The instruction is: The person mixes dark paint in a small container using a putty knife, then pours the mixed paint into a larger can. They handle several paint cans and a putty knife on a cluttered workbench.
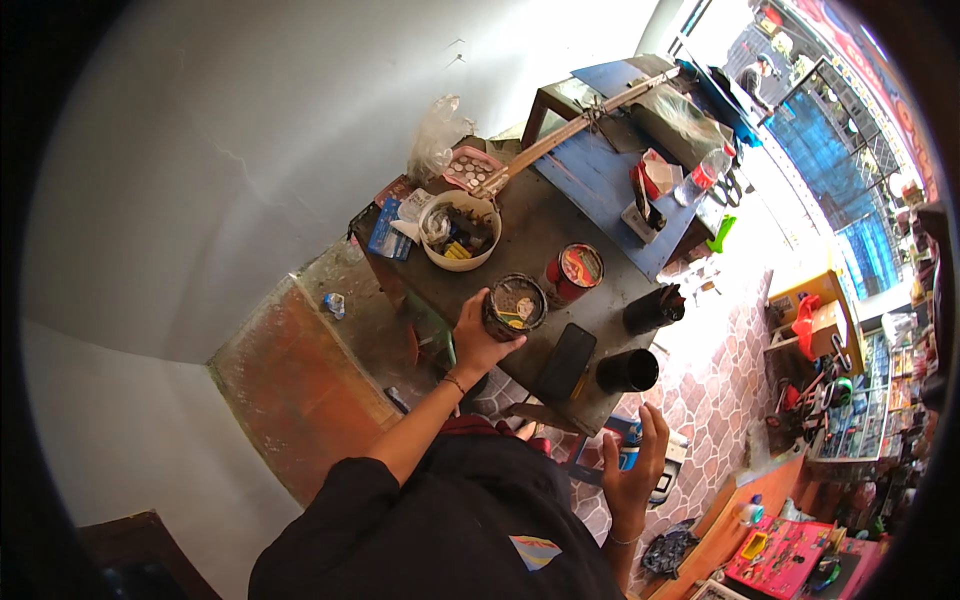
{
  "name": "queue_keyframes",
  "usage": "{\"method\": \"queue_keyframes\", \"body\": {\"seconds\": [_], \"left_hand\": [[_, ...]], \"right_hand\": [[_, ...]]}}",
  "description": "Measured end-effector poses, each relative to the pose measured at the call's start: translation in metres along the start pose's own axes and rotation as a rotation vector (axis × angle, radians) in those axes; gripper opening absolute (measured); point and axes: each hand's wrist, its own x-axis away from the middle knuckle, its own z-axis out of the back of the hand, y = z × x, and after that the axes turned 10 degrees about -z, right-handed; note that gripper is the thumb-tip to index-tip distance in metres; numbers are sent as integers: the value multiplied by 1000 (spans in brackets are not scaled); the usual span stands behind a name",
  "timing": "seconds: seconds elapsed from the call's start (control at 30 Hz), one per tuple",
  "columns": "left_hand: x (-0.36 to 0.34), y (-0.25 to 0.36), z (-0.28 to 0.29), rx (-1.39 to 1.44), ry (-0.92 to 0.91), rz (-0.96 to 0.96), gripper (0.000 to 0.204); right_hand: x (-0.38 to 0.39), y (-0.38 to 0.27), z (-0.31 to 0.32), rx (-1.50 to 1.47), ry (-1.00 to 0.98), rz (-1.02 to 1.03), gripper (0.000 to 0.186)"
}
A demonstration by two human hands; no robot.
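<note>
My left hand point(479, 337) is wrapped round a dark round tub point(515, 306) of small mixed items at the front of the worn table point(540, 221). Just behind it is a red lidded can point(575, 272); a cream bucket point(451, 252) of clutter sits at the back left. A black phone-like slab point(564, 362) lies right of the tub, with two black cylinders point(626, 371) standing beyond it. My right hand point(630, 465) is raised, fingers apart and empty, below the table's right corner.
A blue board point(590, 183) holds a plastic bottle and red container. A wooden strip point(580, 122) crosses the back. A wall point(180, 200) is at left. A glass display case point(850, 390) and pink board point(775, 550) are at right. A person point(752, 85) is outside.
</note>
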Motion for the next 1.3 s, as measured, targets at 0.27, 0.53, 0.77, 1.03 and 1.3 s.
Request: {"method": "queue_keyframes", "body": {"seconds": [0.27,0.53,0.77,1.03,1.3], "left_hand": [[6,-23,-32,65,18,31,102],[5,-47,-41,172,-9,26,108],[10,-55,-31,121,-106,27,128],[-12,-33,27,-36,-157,-159,127],[-89,-9,39,-421,-733,-492,91]], "right_hand": [[4,3,4,21,-59,1,58],[7,10,11,67,-26,-21,56],[15,16,7,37,-37,-97,54],[12,16,-1,1,-69,-93,49],[0,19,-1,32,-83,-44,48]]}}
